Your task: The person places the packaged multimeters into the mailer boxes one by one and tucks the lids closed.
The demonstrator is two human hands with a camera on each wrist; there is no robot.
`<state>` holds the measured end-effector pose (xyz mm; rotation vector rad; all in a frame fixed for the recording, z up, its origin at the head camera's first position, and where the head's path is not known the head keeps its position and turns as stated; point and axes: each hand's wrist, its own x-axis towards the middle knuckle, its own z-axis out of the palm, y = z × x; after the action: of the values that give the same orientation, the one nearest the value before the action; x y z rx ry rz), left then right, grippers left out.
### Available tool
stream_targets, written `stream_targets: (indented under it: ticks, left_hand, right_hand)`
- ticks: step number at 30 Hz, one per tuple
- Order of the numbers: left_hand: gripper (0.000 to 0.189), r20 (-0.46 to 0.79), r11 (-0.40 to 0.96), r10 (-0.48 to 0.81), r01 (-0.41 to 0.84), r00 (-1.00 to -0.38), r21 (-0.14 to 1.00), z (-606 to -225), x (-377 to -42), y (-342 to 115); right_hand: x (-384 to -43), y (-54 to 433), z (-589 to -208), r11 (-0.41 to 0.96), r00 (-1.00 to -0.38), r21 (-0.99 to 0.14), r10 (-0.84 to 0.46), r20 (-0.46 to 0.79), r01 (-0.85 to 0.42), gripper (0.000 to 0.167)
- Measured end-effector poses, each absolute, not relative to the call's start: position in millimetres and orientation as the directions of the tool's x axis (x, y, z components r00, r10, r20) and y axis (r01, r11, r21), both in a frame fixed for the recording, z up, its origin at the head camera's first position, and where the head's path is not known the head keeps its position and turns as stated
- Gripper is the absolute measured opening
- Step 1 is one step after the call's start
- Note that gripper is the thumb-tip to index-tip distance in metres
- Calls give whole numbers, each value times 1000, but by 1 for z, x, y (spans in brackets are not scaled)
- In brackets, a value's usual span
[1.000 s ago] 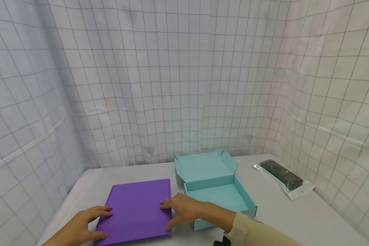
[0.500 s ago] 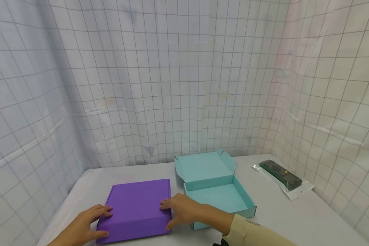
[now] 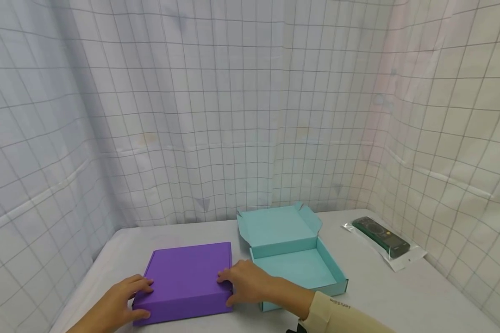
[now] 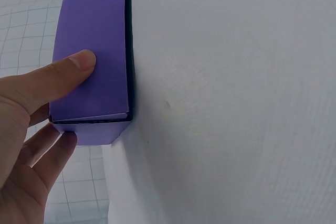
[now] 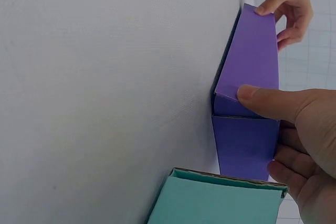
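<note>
A purple cardboard mailer box lies on the table at the left of the head view, lid down and front flap folded over its front side. My left hand grips the box's front left corner, its thumb on the front flap. At the front right corner my right hand holds the box the same way, the thumb pressing the flap in the right wrist view. A thin dark gap shows along the flap's bottom edge. What the box contains is hidden.
Right of the purple box stands an open light-blue mailer box, its lid tipped back. A dark green multimeter in a clear plastic bag lies at the far right. Gridded white curtains surround the table.
The purple box's front flap has swung down and in against the front side, both thumbs moving with it. The light-blue box and the bagged multimeter have not moved.
</note>
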<state>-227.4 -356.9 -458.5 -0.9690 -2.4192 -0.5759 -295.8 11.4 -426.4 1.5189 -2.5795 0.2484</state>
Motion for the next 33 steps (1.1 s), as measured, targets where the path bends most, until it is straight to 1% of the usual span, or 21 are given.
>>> stream_targets:
  ticks: [4, 7, 9, 12, 17, 21, 26, 33]
  left_hand:
    - [44, 519, 721, 498, 664, -695, 198, -456, -224, -354]
    - [45, 514, 765, 476, 625, -713, 159, -455, -222, -352]
    - [45, 528, 781, 468, 611, -709, 128, -455, -222, -349]
    - [46, 556, 790, 474, 609, -683, 75, -456, -221, -347]
    - [46, 562, 789, 511, 615, -651, -4, -456, -220, -344]
    - [47, 569, 775, 536, 631, -624, -37, -455, -219, -344]
    - [46, 560, 764, 550, 644, -620, -36, -453, -219, -343]
    - [46, 538, 766, 537, 642, -650, 11, -449, -220, -342]
  right_hand:
    - [-297, 11, -427, 466, -466, -53, -857, 219, -883, 56]
    - [-298, 10, -428, 464, -462, -49, -857, 227, -884, 54]
    - [-298, 10, -429, 463, -461, -50, -856, 232, -885, 52]
    - [-298, 10, -430, 457, -454, -49, -857, 245, -888, 48]
    - [-298, 9, -433, 430, -415, -9, -865, 281, -903, 35]
    - [-297, 9, -437, 418, -396, 11, -866, 305, -908, 35]
    - [-297, 9, -439, 424, -407, -11, -861, 304, -905, 37]
    - [-299, 9, -436, 436, -433, -55, -856, 281, -898, 40]
